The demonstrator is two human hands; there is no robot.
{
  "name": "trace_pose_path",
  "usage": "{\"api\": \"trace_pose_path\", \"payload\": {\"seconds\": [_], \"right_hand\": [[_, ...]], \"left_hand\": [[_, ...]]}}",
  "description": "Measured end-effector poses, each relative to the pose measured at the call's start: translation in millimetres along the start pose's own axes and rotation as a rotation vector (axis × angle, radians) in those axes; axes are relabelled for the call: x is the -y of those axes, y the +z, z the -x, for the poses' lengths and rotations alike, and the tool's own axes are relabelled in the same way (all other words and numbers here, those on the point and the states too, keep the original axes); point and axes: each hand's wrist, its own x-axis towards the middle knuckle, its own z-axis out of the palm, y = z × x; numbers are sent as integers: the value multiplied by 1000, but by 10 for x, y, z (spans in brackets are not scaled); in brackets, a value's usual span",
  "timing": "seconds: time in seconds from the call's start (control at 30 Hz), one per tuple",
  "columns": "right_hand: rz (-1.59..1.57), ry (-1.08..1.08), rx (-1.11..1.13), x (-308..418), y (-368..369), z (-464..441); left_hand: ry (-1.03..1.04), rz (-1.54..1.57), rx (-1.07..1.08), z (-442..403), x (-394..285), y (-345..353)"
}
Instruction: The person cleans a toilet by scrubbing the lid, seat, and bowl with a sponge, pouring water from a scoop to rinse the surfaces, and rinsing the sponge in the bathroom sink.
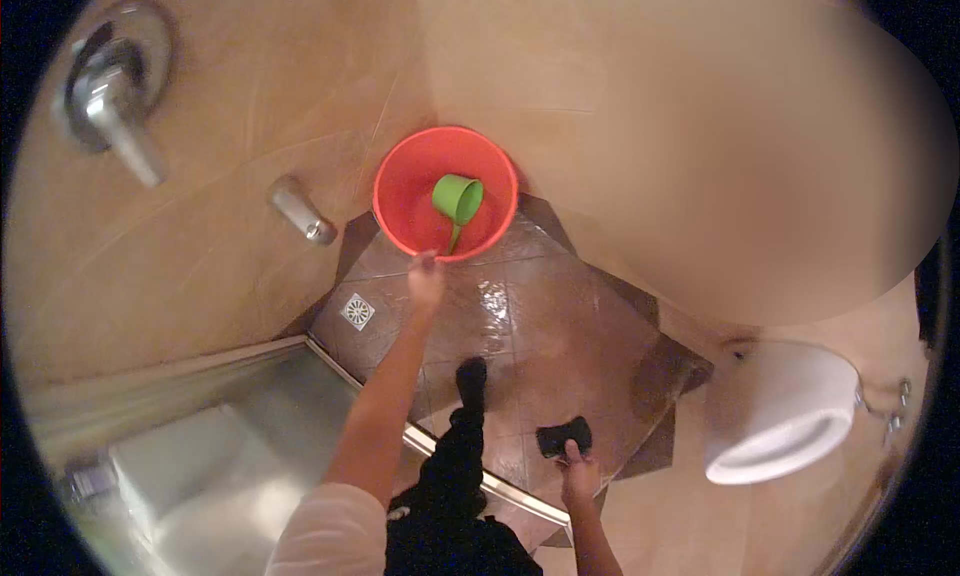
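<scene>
Tiled floor (pixel 545 326) is carrying a bucket (pixel 402 191) at its far corner, left hand (pixel 426 279) gripping the near rim (pixel 462 258), right hand (pixel 579 468) holding a black sponge (pixel 556 438), long axis running sideways.

Above the red bucket (pixel 400 214) the way in is open, but the green dipper (pixel 450 200) takes up the middle, its handle slanting toward the near rim; room remains on either side of it. The left hand (pixel 426 276) blocks part of that near rim. Behind, two walls meet and close off the far side. A spout (pixel 303 213) juts out left of the bucket — a gap lies between them. Wet floor (pixel 545 326) offers a free path from the right hand (pixel 578 468) to the bucket.
</scene>
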Motion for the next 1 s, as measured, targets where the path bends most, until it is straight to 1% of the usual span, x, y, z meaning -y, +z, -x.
{"api": "trace_pose_path", "payload": {"seconds": [0.03, 0.07, 0.1, 0.13, 0.17, 0.2, 0.23, 0.27, 0.3, 0.33, 0.37, 0.4, 0.43, 0.47, 0.53, 0.6, 0.63, 0.7, 0.73, 0.8, 0.83, 0.9, 0.93, 1.0], "right_hand": [[-55, 24, -33, 31, 56, -195], [-107, 46, -69, 66, 131, -387], [-96, 68, -71, 80, 189, -581], [-67, 18, -124, 86, 227, -748], [-38, -33, -177, 59, 288, -930], [49, -172, -210, -12, 376, -1141], [167, -229, -169, 3, 499, -1348], [313, -217, -111, 379, 860, -1519], [459, -214, -52, 755, 1222, -1690], [354, -399, -4, 775, 1484, -2089], [204, -418, 121, 1042, 1929, -2340], [216, -469, 211, 1216, 2257, -2627], [326, -606, 246, 1249, 2509, -2957], [593, -937, 212, 1303, 2736, -3271], [861, -1260, 168, 1254, 3092, -3747], [932, -1130, 270, 1113, 3326, -4006], [931, -1119, 282, 1064, 3366, -4046], [896, -1167, 179, 1041, 3354, -4077], [902, -1165, 190, 1034, 3349, -4100], [951, -1020, 236, 1001, 3304, -4102], [965, -996, 266, 978, 3293, -4109], [974, -1145, 160, 978, 3313, -4121], [967, -1140, 194, 1001, 3319, -4089], [996, -1066, 186, 1066, 3335, -4038]], "left_hand": [[-12, 102, 38, -271, 158, 221], [-93, 79, 48, -563, 446, 480], [-174, 59, 60, -809, 757, 734], [-194, 47, 61, -946, 792, 866], [-369, -151, 146, -1056, 660, 938], [-539, -348, 228, -1191, 666, 1038], [-557, -356, 228, -1311, 1013, 1218], [-537, -473, 298, -1396, 1544, 1435], [-518, -589, 374, -1429, 1717, 1531], [-540, -598, 382, -1471, 1865, 1606], [-384, -533, 379, -1558, 1563, 1575], [-308, -503, 374, -1623, 1599, 1632], [-231, -473, 372, -1685, 1620, 1684], [-193, -467, 382, -1754, 1670, 1748], [-166, -481, 394, -1848, 1888, 1861], [-170, -522, 424, -1918, 2116, 1964], [-181, -543, 442, -1940, 2222, 1994], [-205, -588, 468, -1942, 2377, 2060], [-214, -601, 479, -1937, 2430, 2076], [-225, -629, 509, -1900, 2478, 2097], [-232, -661, 521, -1880, 2487, 2109], [-236, -754, 539, -1866, 2405, 2057], [-234, -828, 536, -1875, 2349, 2030], [-198, -1027, 502, -1941, 2277, 2006]]}}
